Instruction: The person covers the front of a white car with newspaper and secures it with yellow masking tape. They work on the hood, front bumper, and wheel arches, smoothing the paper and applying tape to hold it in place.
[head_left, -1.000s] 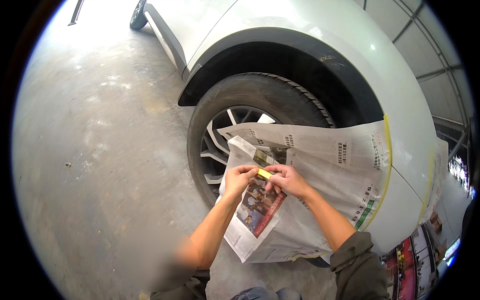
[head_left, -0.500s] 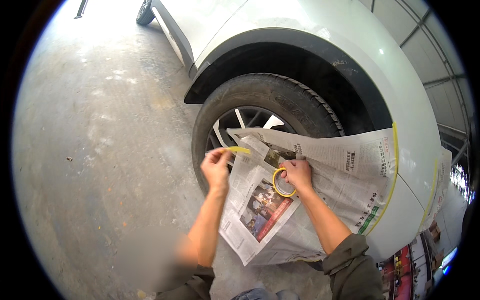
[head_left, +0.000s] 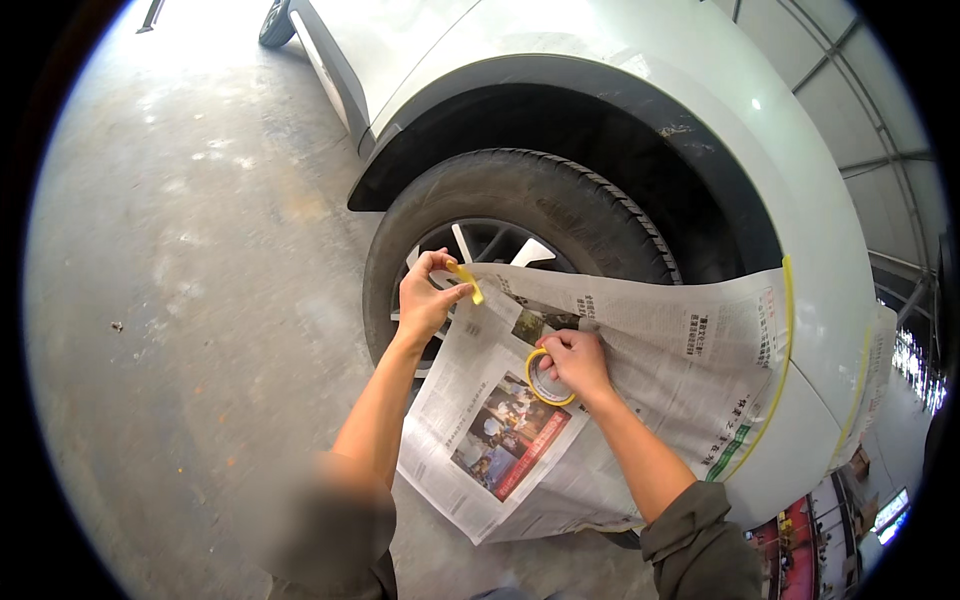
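Observation:
A short strip of yellow masking tape [head_left: 467, 283] is pinched in the fingers of my left hand [head_left: 428, 297], at the upper left corner of a newspaper sheet [head_left: 640, 385]. My right hand [head_left: 578, 362] grips a roll of yellow masking tape [head_left: 535, 385] in front of the same sheet. The newspaper hangs from the white car's bodywork [head_left: 810, 330], held along its right edge by a long line of yellow tape [head_left: 778, 400]. It covers the lower right of the wheel, while the tire [head_left: 440, 195] and part of the rim [head_left: 500, 240] show above it.
A black wheel arch [head_left: 560, 75] curves over the tire. To the left stretches a stained concrete floor [head_left: 200, 350]. More taped newspaper [head_left: 868, 390] hangs on the car at the far right, with a red printed panel [head_left: 800, 545] low down there.
My left hand has risen slightly and bent the tape strip downward, its fingers now at the paper's corner. My right hand and the roll have shifted slightly left in view, as has the whole scene.

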